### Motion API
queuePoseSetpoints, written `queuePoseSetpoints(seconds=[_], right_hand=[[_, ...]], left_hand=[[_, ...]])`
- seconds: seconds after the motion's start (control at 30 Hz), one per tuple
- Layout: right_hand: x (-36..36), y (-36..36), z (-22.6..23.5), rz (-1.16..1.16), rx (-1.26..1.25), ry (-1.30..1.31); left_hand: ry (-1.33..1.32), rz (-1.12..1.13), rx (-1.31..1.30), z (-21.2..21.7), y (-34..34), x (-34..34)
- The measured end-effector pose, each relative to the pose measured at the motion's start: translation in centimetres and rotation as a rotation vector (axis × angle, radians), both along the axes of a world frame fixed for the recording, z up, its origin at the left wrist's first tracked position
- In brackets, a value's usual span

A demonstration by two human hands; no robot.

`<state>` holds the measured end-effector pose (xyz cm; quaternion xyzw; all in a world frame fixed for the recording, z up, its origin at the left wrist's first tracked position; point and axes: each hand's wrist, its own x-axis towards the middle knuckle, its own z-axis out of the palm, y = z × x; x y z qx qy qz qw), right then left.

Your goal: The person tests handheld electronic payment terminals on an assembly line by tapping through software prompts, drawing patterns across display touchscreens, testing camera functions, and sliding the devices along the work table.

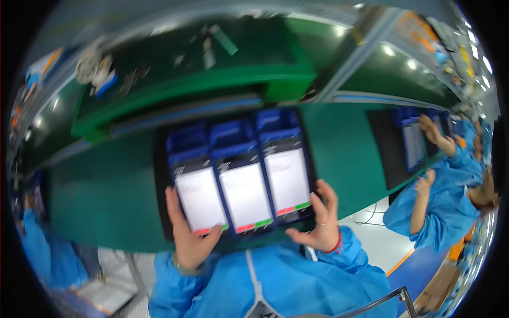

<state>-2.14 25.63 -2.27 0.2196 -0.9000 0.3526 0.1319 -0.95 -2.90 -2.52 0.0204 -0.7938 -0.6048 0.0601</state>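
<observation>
We look down on a green desk (342,140) bearing a black mat (162,172), on which three blue holders (233,136) lie side by side, tilted slightly in our view. Each holder has an open, bin-like compartment at its far end and a flat device with a lit white screen toward the wearer: the left device (199,197), the middle device (244,192) and the right device (288,170). Red and green blocks run along the near edge of each screen.

The left hand (192,238) is spread about the near left corner of the left device, its fingers along the outer side and its thumb over the near edge; we cannot tell whether it grips or merely rests there. The right hand (323,225) is released, with fingers parted beside the near right corner of the right device and thumb pointing inward below it. A red band (335,245) circles the right wrist.

At right we see a co-worker in a blue garment (437,217), one hand over another blue holder (413,146) beside a second black mat (384,146). At far left a blue sleeve (36,238) reaches the desk. Beyond the holders stands a green shelf (204,85) carrying small, blurred articles.
</observation>
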Motion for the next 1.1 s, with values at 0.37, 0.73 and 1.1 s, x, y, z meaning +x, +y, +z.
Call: queuePoseSetpoints(seconds=[0.37,0.73,1.1], right_hand=[[0.3,-2.9,0.7,0.018,-0.062,-0.148],[-0.1,-7.2,-5.8,-0.322,-0.703,-0.470],[-2.1,3.6,-0.3,-0.358,-0.088,0.087]], left_hand=[[0.068,0.099,-0.095,-1.9,-10.3,-4.7],[0.045,0.092,0.224,0.1,-7.2,-5.1],[0.138,0.091,0.420,-2.0,-9.3,-4.4]])
